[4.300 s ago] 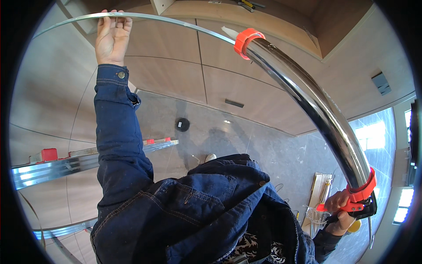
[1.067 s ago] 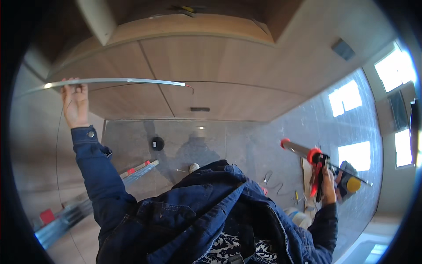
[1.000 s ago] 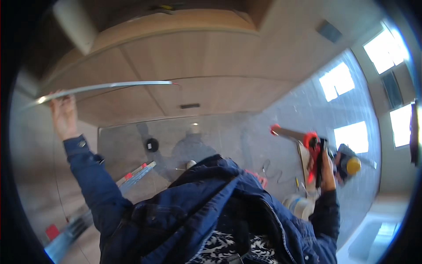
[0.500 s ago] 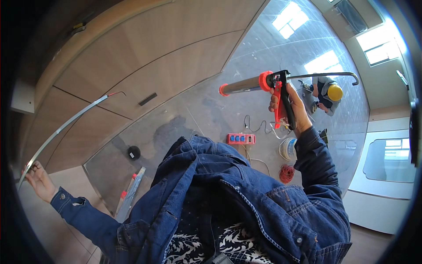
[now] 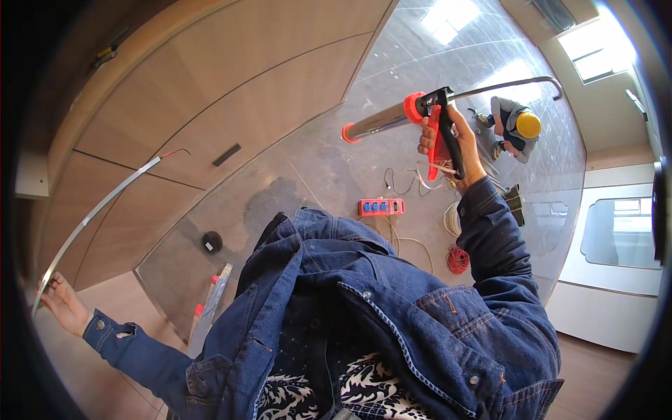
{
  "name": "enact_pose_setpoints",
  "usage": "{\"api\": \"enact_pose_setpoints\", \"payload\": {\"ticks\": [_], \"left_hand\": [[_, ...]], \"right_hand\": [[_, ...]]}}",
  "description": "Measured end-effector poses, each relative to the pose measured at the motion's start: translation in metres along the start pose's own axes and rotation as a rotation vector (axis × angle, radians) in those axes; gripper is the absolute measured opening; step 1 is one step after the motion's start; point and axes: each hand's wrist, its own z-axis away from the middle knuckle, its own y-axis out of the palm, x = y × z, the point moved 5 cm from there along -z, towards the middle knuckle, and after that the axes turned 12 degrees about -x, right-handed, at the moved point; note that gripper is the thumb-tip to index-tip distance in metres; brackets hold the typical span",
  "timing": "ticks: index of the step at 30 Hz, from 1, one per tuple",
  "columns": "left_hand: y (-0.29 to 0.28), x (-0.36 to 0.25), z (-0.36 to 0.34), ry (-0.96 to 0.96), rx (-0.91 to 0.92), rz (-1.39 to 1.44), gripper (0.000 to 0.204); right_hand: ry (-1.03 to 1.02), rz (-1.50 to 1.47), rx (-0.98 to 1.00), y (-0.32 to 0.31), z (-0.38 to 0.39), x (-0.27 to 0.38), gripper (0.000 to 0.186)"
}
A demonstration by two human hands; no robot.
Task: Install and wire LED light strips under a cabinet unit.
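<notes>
My right hand point(image 5: 458, 145) is wrapped round the handle and red trigger of a caulking gun point(image 5: 381, 119), held out in front on the right. Its barrel with red-orange end rings points left, and its long hooked rod sticks out to the right. At the far left, my left hand point(image 5: 64, 302) pinches the lower end of a long, thin, bendy metallic strip point(image 5: 94, 208). The strip curves up and to the right in front of the wood panels, and a thin red wire end point(image 5: 176, 152) pokes from its tip.
Wood-grain cabinet panels point(image 5: 231, 91) line the left. On the floor are a red power strip point(image 5: 381, 207), a red wire coil point(image 5: 457, 260), a pale cable coil point(image 5: 452, 220), a black roll point(image 5: 211, 242) and a long level-like bar point(image 5: 212, 301). A person in a yellow helmet point(image 5: 528, 125) crouches at right.
The caulking gun in my right hand has shifted slightly up and left, its rod tilting upward. My left hand stays on the strip, nearly unmoved. The view has shifted a little.
</notes>
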Motion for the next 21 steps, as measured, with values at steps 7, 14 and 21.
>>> {"api": "enact_pose_setpoints", "payload": {"ticks": [7, 14, 21], "left_hand": [[0.011, 0.008, 0.01, -0.002, -0.018, -0.024, 0.017], [0.011, 0.011, 0.011, -0.007, -0.038, -0.092, 0.014], [0.025, 0.022, 0.016, -0.019, -0.04, -0.063, 0.014]], "right_hand": [[-0.046, 0.124, -0.141, -0.024, -0.005, -0.008, 0.05], [-0.074, -0.155, -0.05, -0.029, -0.007, -0.004, 0.042], [-0.113, -0.156, -0.116, -0.038, 0.007, 0.025, 0.029]]}}
